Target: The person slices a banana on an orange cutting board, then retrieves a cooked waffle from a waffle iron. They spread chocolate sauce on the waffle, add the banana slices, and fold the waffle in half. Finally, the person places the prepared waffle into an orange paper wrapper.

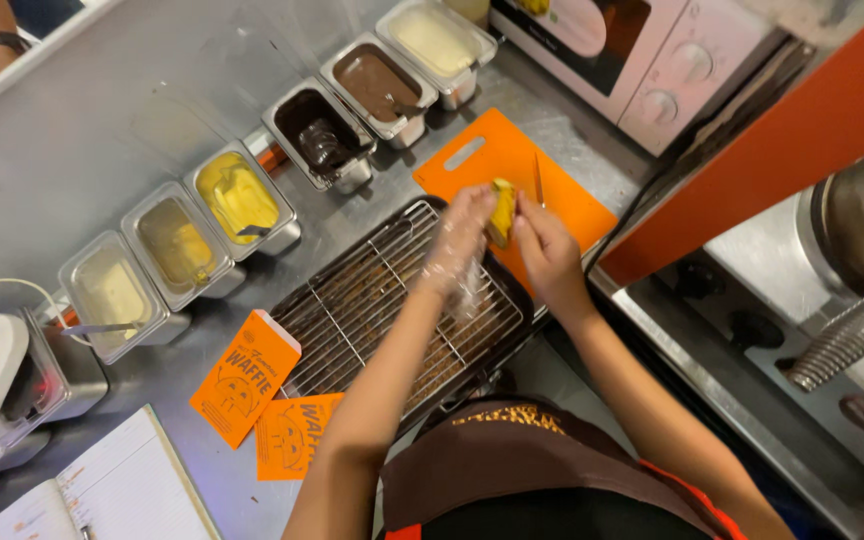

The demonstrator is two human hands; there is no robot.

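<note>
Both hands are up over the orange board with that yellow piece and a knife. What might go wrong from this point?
1. The knife in the right hand sits close to the gloved left hand gripping the yellow food piece; a slip might nick the fingers.
2. The piece is held above the edge where the orange cutting board meets the wire rack; if dropped, it may land on the rack.
3. The loose plastic glove could snag on the blade.
</note>
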